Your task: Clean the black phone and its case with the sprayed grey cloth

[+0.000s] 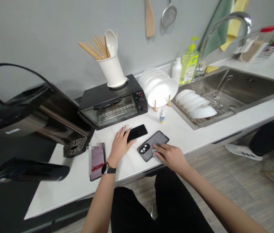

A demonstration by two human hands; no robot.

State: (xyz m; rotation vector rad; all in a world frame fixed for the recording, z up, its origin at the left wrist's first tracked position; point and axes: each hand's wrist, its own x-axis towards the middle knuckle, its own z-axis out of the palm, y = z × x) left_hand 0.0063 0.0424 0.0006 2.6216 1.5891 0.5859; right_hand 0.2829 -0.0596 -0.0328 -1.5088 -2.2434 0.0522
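Note:
My left hand [120, 144] lies at the near left end of a black smartphone [139, 132], with thumb and fingers at its edges. Beside it a dark translucent phone case [160, 138] rests on the counter, its camera cutouts toward the left. My right hand [172, 156] is closed over the case's near edge, pinching a small greyish-white wipe [154, 151] against it; most of the wipe is hidden by the fingers. A small white bottle with a yellow base [162, 116] stands behind the case. Another phone with a lit pinkish screen [98, 161] lies left of my left wrist.
A toaster oven [112, 106] carries a white utensil holder [112, 70]. White plates [162, 92] stand in a rack beside it. Bowls [202, 111] sit by the steel sink [238, 111] at right. A black drinks machine [54, 113] takes up the left. The counter's front edge [137, 174] runs close to me.

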